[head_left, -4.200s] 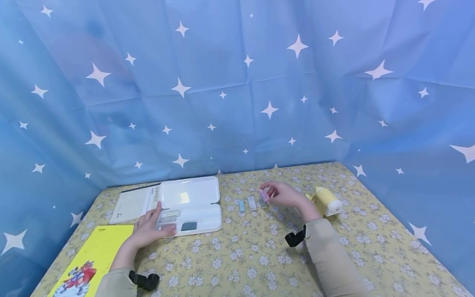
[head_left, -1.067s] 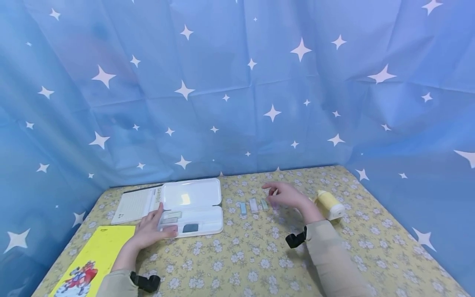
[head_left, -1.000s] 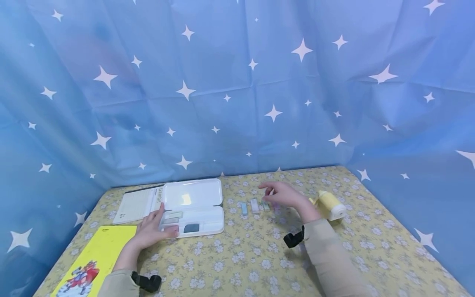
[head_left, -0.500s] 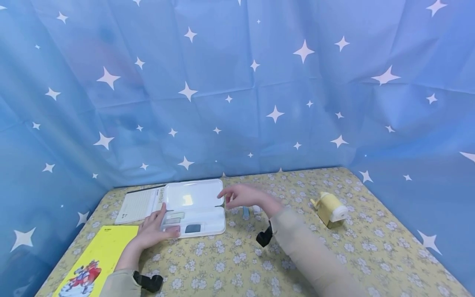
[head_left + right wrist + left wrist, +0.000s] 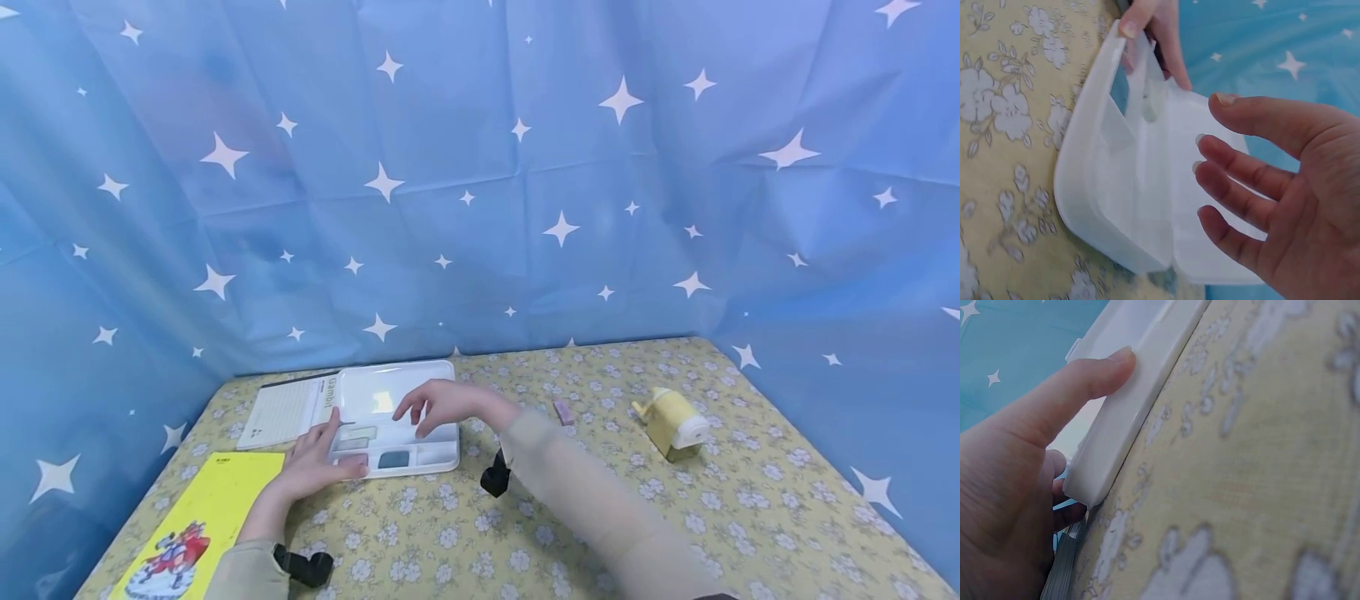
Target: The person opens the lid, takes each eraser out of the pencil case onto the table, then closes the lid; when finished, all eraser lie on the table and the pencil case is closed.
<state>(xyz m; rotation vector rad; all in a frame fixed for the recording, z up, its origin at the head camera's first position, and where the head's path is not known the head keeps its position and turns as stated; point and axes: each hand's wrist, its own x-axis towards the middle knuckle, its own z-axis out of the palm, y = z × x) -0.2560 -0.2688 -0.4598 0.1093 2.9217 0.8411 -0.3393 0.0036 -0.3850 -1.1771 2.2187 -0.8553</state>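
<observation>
A white pencil case point(image 5: 435, 455) lies with its lid point(image 5: 367, 385) folded back on the table. My left hand point(image 5: 318, 460) grips its left end, thumb point(image 5: 1110, 372) on the front wall and fingers round the end. Above the case's right half hovers my right hand point(image 5: 442, 402), fingers loosely bent and nothing between them in the right wrist view. Inside the case lie a dark grey-blue block point(image 5: 393, 459) and pale greenish pieces point(image 5: 357, 435). A small purple block point(image 5: 563, 412), like an eraser, rests on the table beyond my right forearm, which hides the spot of other small blocks.
A lined notepad point(image 5: 281, 414) sits behind the case at left. In front of it is a yellow booklet point(image 5: 213, 508) with a cartoon picture. At right stands a yellow pencil sharpener point(image 5: 671, 423) with a crank. A starry blue curtain point(image 5: 480, 167) rises behind the floral-covered table point(image 5: 525, 533).
My right hand has put down the purple block, let go of it, and moved left from the row of small blocks to above the case. My left hand has kept its grip.
</observation>
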